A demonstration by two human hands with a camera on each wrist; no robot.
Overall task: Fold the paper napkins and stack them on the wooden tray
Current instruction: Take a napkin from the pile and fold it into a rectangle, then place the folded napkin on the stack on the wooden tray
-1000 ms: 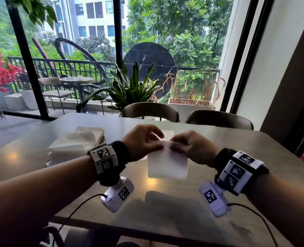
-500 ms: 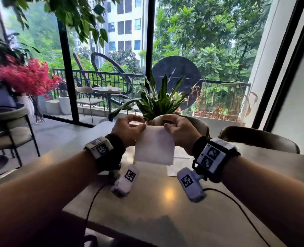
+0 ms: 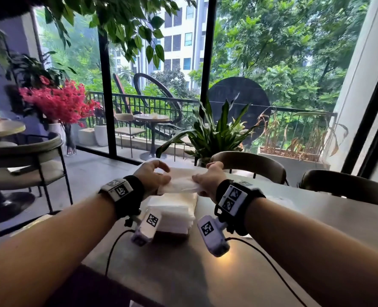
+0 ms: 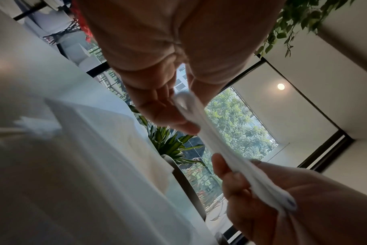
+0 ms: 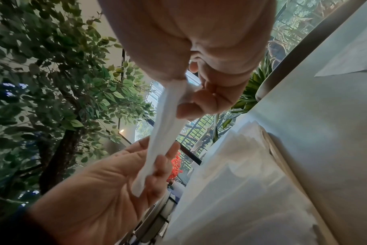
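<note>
Both hands hold one folded white napkin (image 3: 179,186) level and stretched between them. My left hand (image 3: 154,177) pinches its left end and my right hand (image 3: 206,180) pinches its right end. In the left wrist view the napkin (image 4: 199,126) runs edge-on from the left hand (image 4: 163,112) down to the right hand (image 4: 251,185). The right wrist view shows the same napkin (image 5: 166,126) between the right hand (image 5: 201,101) and the left hand (image 5: 124,172). Just below lies a stack of white napkins (image 3: 172,214) (image 5: 241,174). A tan strip beside it looks like the wooden tray's rim (image 5: 280,152).
The grey table (image 3: 205,269) carries the stack near its left edge, and a loose napkin (image 5: 352,56) lies flat farther right. Two chairs (image 3: 250,162) stand at the far side. A potted plant (image 3: 216,134) and glass doors are behind. Wrist-camera cables trail over the table.
The hands carried the napkin to the left, from over the bare table to above the stack. It hung upright before; now it lies level between the hands.
</note>
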